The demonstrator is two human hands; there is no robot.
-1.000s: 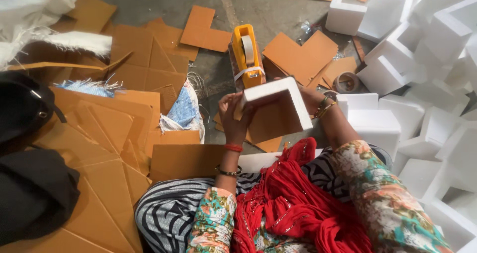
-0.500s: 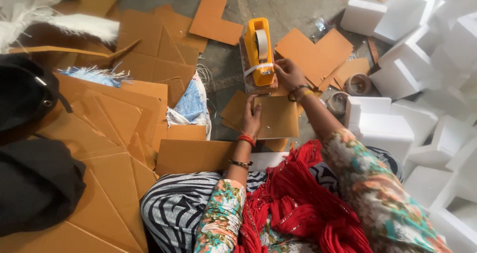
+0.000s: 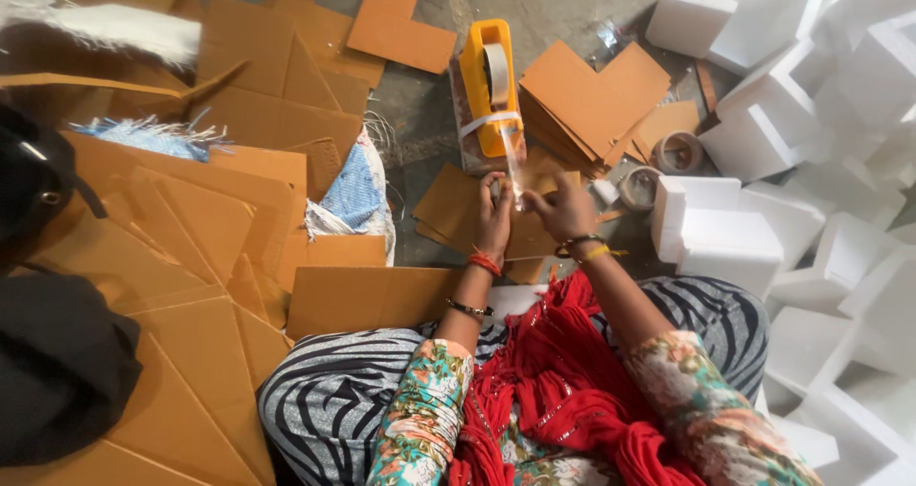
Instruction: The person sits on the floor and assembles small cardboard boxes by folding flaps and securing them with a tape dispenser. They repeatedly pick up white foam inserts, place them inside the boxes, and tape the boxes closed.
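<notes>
A yellow tape dispenser (image 3: 489,87) with a roll of clear tape stands on the floor in front of me. A strip of clear tape (image 3: 513,166) runs from it down to my hands. My left hand (image 3: 493,217) and my right hand (image 3: 563,209) both pinch the strip's end, just above brown cardboard pieces (image 3: 456,209) lying on the floor. Both wrists carry bangles.
Brown cardboard sheets (image 3: 229,209) cover the floor to the left, and a stack of L-shaped pieces (image 3: 587,95) lies right of the dispenser. White open boxes (image 3: 754,143) pile up at the right. Two tape rolls (image 3: 658,166) lie near the boxes. A dark bag (image 3: 57,372) sits at left.
One second ago both hands held a white box; it has been put down. The right hand then reached to the dispenser, and now both hands pull a tape strip toward me.
</notes>
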